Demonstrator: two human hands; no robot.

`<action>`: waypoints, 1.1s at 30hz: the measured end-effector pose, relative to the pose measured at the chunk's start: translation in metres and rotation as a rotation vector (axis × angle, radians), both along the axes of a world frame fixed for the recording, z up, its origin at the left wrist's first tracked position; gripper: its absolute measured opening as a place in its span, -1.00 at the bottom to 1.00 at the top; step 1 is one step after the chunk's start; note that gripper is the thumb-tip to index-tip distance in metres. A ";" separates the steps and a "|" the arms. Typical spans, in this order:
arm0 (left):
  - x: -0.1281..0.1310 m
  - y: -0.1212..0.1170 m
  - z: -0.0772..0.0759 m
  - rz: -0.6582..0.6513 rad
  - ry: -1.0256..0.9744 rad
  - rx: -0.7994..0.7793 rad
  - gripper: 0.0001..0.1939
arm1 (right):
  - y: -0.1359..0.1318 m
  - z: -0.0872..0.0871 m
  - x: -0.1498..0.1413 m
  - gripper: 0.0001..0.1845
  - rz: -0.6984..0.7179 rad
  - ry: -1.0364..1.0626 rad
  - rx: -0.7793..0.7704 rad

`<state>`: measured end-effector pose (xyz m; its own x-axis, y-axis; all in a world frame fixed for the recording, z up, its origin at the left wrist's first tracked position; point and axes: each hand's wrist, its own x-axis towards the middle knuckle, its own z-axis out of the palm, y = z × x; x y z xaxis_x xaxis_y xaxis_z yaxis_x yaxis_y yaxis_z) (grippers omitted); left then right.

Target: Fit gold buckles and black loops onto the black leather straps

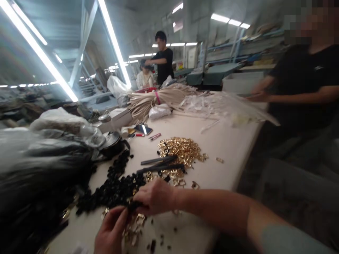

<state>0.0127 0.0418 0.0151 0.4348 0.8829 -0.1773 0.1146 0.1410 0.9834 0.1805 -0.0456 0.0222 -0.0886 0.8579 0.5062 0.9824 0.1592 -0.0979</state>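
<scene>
My right hand rests curled on the white table, its fingers pinched on small black pieces at the edge of a heap of black parts. My left hand is just below it, fingers closed on a small gold and black piece I cannot make out. Gold metal buckles lie in a pile farther up the table, with more gold buckles scattered under my hands. Dark straps lie across the pile's near edge.
Dark plastic bags crowd the left side. A bundle of cream straps and clear plastic wrappers lie at the far end. A person in black stands at the right edge; two more people stand at the back.
</scene>
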 end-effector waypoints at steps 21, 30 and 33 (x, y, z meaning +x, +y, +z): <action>0.002 0.008 0.012 -0.083 -0.278 -0.171 -0.56 | -0.002 0.011 0.005 -0.73 0.118 0.138 0.073; -0.017 0.037 0.011 -0.028 -0.065 0.203 -0.75 | -0.002 0.023 0.030 -0.73 -0.018 0.053 0.114; -0.014 0.030 0.006 -0.206 0.167 0.474 -0.87 | -0.003 0.026 0.029 -0.72 -0.021 0.036 0.127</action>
<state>-0.0013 0.0722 0.0207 0.6070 0.7826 0.1382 0.2531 -0.3553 0.8998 0.2099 -0.0490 0.0487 -0.0512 0.7880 0.6136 0.9819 0.1518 -0.1130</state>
